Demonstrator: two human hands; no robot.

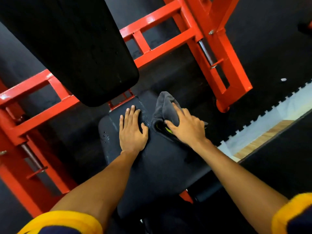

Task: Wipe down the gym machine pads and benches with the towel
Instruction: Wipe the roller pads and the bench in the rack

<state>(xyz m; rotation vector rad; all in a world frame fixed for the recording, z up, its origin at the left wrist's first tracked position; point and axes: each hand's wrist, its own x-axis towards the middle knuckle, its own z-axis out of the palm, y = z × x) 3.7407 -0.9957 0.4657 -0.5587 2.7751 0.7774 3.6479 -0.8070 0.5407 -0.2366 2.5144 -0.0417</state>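
Spanning the view, the red frame [162,53] carries a black back pad [67,44] above the seat pad [160,162]. Wiping looks about midway, since droplets [146,120] sit on the seat pad. The grey towel [164,105] lies under the right hand [187,129], whose spread fingers [177,108] press it down. The left hand [132,132] rests flat just beside it, holding nothing.

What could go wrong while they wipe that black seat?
1. The left hand lies flat on the seat pad right beside wet drops; it might slip or smear them.
2. The towel under the right hand is bunched near the pad's right edge, so it could slide off.
3. The small drops near the left edge may get missed.
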